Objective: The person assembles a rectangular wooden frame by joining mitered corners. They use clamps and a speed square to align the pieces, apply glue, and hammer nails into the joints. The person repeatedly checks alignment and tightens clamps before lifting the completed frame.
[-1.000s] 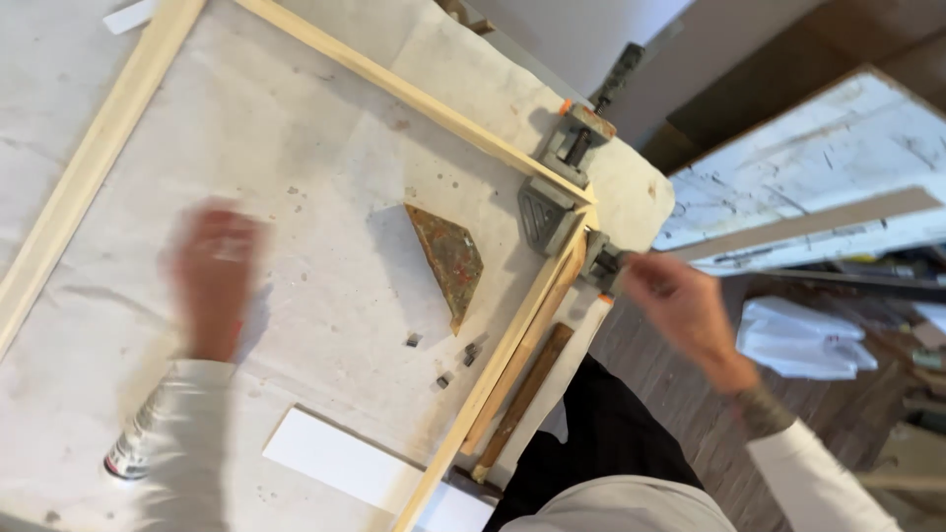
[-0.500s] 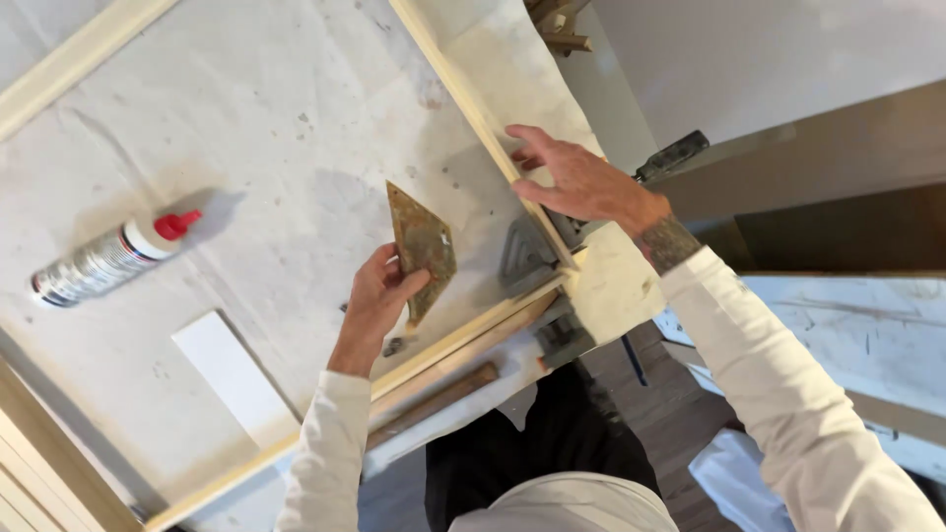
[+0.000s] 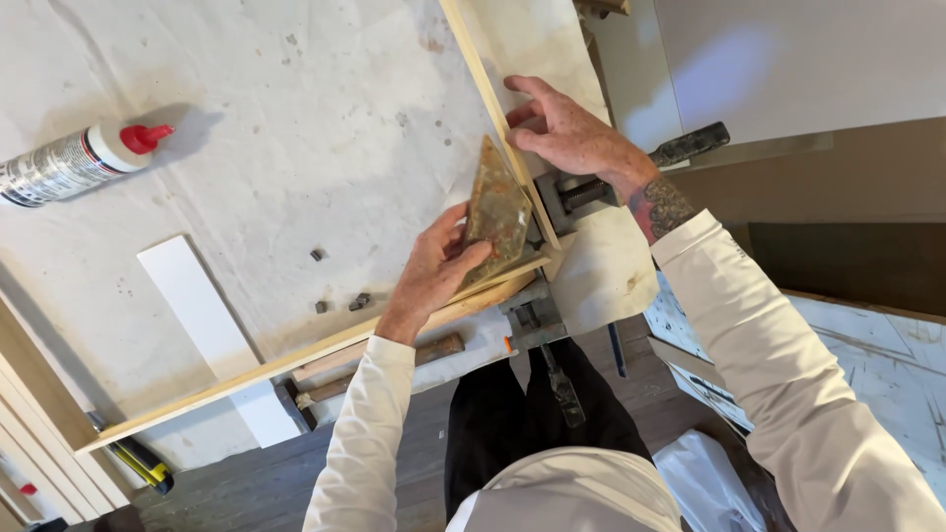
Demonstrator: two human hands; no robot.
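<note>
My left hand point(image 3: 432, 274) holds a brown, stained triangular piece point(image 3: 496, 210) and presses it into the inner corner of a pale wooden frame point(image 3: 296, 355). The triangle's edges lie against both frame strips. My right hand point(image 3: 559, 131) rests on the upright frame strip point(image 3: 485, 89) just above the corner, fingers curled over it. A metal corner clamp point(image 3: 557, 202) grips the joint under my right wrist, its dark handle point(image 3: 690, 145) pointing right.
A glue bottle with a red cap point(image 3: 74, 161) lies at the left on the paper-covered table point(image 3: 276, 118). A white flat strip point(image 3: 212, 325) and small dark bits point(image 3: 357, 300) lie nearby. Another clamp handle point(image 3: 562, 386) hangs off the table's edge. A yellow-black tool point(image 3: 138, 463) sits lower left.
My left hand has pushed the triangular piece right, into the frame corner. My right hand has slid along the strip to just above the corner. The view has shifted.
</note>
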